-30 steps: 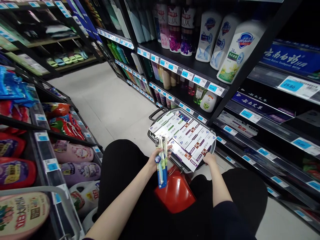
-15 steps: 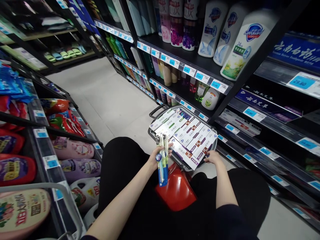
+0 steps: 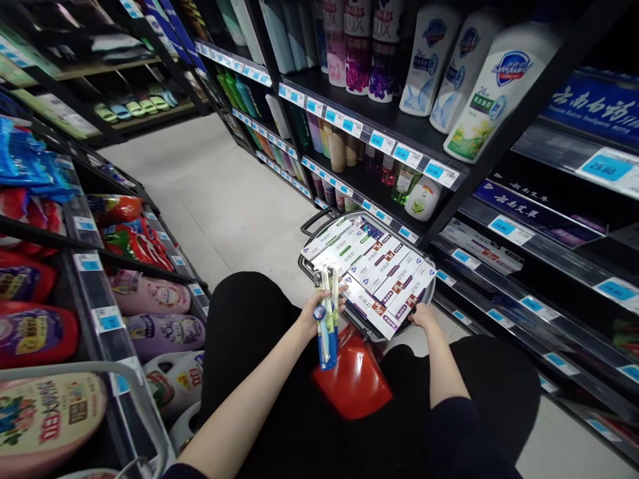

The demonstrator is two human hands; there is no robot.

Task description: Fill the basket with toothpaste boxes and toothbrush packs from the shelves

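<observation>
My left hand (image 3: 313,311) grips a blue-and-green toothbrush pack (image 3: 325,318), held upright over my lap. My right hand (image 3: 423,315) holds the near right edge of a row of white toothpaste boxes (image 3: 375,269) that lie side by side on top of a wire basket (image 3: 315,222). A red shiny object (image 3: 355,376) sits under the boxes between my knees. My legs in black fill the lower middle of the view.
On the right a dark shelf (image 3: 384,120) carries body wash bottles (image 3: 486,83) and price tags, with toothpaste rows (image 3: 519,203) lower down. Detergent bags and jugs (image 3: 150,298) fill the left shelf. A pale tiled aisle (image 3: 210,193) runs ahead. A grey cart handle (image 3: 134,392) is at lower left.
Both hands and the boxes stay nearly still; the view has shifted slightly, and my right hand has slid a little along the box edge.
</observation>
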